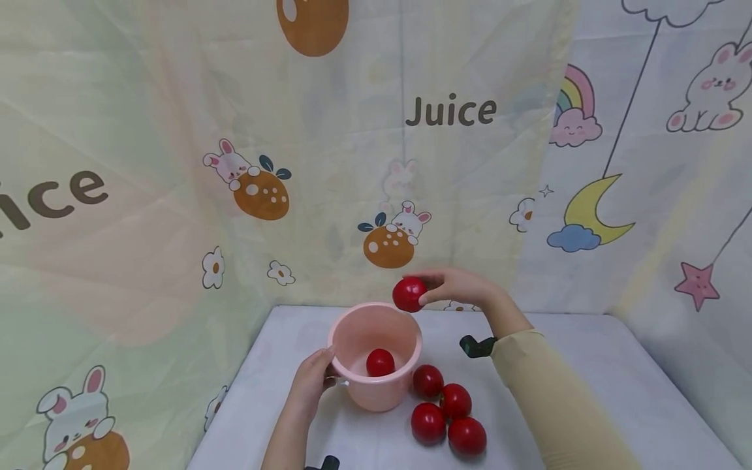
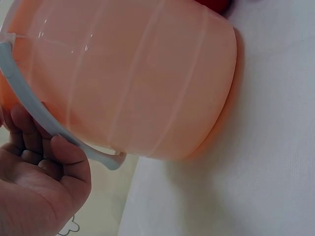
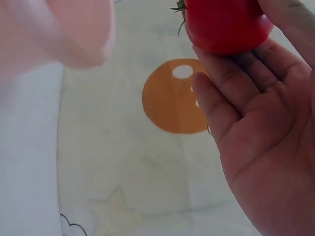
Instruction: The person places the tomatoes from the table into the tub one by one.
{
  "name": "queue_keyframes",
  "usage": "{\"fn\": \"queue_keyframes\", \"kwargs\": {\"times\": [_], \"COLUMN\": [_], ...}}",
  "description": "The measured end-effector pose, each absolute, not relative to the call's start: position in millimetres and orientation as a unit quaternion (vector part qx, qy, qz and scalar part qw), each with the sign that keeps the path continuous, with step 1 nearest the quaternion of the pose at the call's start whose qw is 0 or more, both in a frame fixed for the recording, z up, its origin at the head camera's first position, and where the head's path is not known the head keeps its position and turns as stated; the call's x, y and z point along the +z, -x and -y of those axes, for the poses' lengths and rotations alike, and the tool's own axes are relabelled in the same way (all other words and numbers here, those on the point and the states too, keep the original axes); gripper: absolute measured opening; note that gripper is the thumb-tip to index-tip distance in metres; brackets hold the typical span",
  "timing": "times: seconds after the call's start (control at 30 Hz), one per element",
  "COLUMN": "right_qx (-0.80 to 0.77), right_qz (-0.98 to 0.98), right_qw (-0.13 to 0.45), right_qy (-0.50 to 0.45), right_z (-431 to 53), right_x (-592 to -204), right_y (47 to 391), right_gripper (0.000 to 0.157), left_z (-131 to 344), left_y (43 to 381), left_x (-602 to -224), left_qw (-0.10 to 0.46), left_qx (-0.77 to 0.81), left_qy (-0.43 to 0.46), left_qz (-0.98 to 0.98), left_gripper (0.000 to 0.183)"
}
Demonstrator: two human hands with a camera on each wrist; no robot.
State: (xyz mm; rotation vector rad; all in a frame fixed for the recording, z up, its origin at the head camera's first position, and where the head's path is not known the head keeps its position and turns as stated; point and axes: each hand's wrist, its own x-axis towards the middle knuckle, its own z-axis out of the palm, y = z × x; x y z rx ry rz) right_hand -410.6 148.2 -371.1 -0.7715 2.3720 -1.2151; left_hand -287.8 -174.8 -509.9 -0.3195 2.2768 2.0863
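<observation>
My right hand point(image 1: 455, 287) grips a red tomato point(image 1: 409, 294) just above the far right rim of a pink bucket point(image 1: 378, 395). Green leaves show at the stem of this tomato point(image 3: 226, 24) in the right wrist view, with thumb and fingers around it. At the bucket's left side, my left hand point(image 1: 311, 378) holds the rim. In the left wrist view its curled fingers lie by the bucket's pale grey handle point(image 2: 42, 115); part of the grip is hidden. Inside the bucket lies one tomato point(image 1: 380, 362).
Several more tomatoes point(image 1: 429, 423) are grouped on the white table point(image 1: 529, 405), right of the bucket. Printed cloth point(image 1: 329, 163) with rabbits and fruit hangs behind the table and along its sides. A dark wrist strap point(image 1: 478, 346) sits at the right cuff.
</observation>
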Motion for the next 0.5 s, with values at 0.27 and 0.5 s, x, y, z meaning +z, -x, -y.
{"fn": "queue_keyframes", "kwargs": {"times": [0.27, 0.5], "right_qx": [-0.375, -0.356], "right_qz": [-0.843, -0.83], "right_qw": [0.215, 0.267], "right_qy": [0.321, 0.337], "right_z": [-111, -74], "right_x": [-369, -377], "right_y": [423, 426], "right_gripper": [0.058, 0.048], "left_z": [177, 177], "left_y": [288, 290], "left_x": [-512, -511], "left_qw": [0.015, 0.026], "left_qx": [0.672, 0.672], "left_qy": [0.102, 0.104], "left_qz": [-0.734, -0.733], "left_gripper": [0.055, 0.056]}}
